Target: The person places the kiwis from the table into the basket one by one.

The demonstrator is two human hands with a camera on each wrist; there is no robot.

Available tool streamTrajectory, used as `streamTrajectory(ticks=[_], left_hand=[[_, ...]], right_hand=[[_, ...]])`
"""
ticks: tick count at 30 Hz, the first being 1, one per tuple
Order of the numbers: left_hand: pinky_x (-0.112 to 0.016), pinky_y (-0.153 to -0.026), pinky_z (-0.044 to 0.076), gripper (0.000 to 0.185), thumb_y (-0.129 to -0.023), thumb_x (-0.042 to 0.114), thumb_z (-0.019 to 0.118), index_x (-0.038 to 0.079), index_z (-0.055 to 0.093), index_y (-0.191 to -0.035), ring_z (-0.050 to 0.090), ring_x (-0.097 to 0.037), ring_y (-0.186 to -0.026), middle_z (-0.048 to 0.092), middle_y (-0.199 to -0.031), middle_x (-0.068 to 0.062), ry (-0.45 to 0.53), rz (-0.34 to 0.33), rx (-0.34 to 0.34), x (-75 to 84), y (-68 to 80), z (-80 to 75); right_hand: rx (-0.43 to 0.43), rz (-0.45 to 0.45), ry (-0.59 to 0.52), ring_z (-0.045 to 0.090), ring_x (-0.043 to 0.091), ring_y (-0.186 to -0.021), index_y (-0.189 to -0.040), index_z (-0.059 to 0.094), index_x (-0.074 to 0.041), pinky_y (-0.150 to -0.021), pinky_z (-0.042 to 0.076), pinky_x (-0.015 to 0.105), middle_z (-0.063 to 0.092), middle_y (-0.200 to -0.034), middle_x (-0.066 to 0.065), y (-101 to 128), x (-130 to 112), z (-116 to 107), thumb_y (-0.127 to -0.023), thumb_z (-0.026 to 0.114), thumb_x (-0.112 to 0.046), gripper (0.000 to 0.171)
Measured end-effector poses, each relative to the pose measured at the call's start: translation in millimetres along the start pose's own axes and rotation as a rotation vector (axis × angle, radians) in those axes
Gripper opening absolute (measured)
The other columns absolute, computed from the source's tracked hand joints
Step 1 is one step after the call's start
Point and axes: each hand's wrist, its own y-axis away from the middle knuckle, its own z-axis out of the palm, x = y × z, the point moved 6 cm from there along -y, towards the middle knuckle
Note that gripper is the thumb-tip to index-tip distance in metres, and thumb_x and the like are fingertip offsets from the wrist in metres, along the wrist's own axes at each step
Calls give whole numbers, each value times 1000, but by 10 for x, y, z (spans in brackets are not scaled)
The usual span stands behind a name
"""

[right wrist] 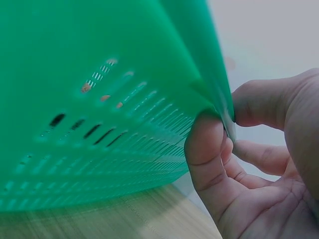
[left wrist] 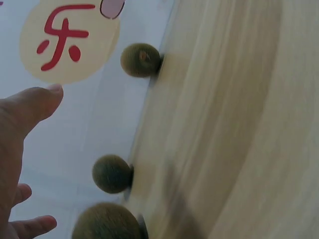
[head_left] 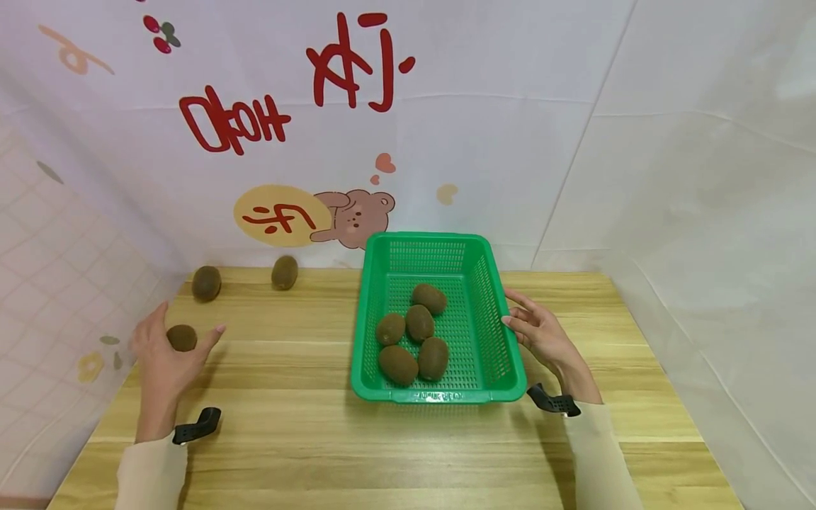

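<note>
My left hand [head_left: 187, 322] lies on the wooden table [head_left: 287, 439] at the left, fingers spread around a brown kiwi [head_left: 181, 338]. In the left wrist view its thumb [left wrist: 35, 107] is stretched out and that kiwi [left wrist: 107, 221] rests on the table just clear of the fingers. My right hand [head_left: 510, 308] pinches the right rim of the green plastic basket [head_left: 440, 237]. The right wrist view shows that hand [right wrist: 227, 122] with thumb and a finger closed on the rim of the basket [right wrist: 99, 74]. Several kiwis [head_left: 414, 333] lie inside the basket.
Two more kiwis [head_left: 207, 282] [head_left: 284, 272] sit at the table's back left edge against the printed backdrop, also visible in the left wrist view as kiwis [left wrist: 112, 173] [left wrist: 140, 59]. White sheeting walls the table on the left, back and right.
</note>
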Motion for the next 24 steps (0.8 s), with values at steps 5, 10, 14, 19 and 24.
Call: streamTrajectory(ticks=[5, 10, 14, 19, 24], left_hand=[[-72, -119, 17, 104, -89, 41, 78, 18, 13, -166, 8, -42, -156, 10, -170, -18, 18, -103, -19, -160, 19, -25], [-69, -123, 15, 102, -91, 39, 76, 14, 13, -166, 9, -46, -156, 11, -170, -21, 43, -150, -23, -281, 18, -25], [-66, -124, 16, 93, -93, 35, 73, 9, 20, -165, 16, -48, -154, 18, -168, -25, 53, -194, -20, -373, 2, -22], [-68, -120, 23, 78, -96, 29, 69, 7, 33, -161, 27, -52, -148, 30, -162, -29, 16, -226, -27, -423, -4, -8], [-67, -119, 27, 70, -97, 21, 68, 9, 38, -159, 32, -52, -147, 35, -162, -27, 10, -245, -17, -431, 1, -10]], right_hand=[[-7, -8, -3, 65, 8, -92, -163, 23, -7, -80, 59, 21, 61, -105, 0, 2, -1, 3, -103, 62, -10, 72], [-11, -8, -1, 65, 8, -91, -163, 22, -6, -80, 59, 21, 62, -105, 0, 3, 1, 3, -103, 62, -10, 72], [-9, -11, -7, 66, 8, -93, -163, 22, -7, -81, 60, 22, 62, -106, 0, 4, -2, 1, -102, 63, -11, 73], [-1, -10, 7, 65, 8, -93, -164, 23, -9, -81, 59, 22, 62, -106, -1, 11, 16, -11, -103, 62, -10, 72], [6, 0, 19, 65, 9, -94, -164, 25, -11, -82, 60, 23, 62, -106, 0, 7, 37, -20, -103, 62, -11, 71]])
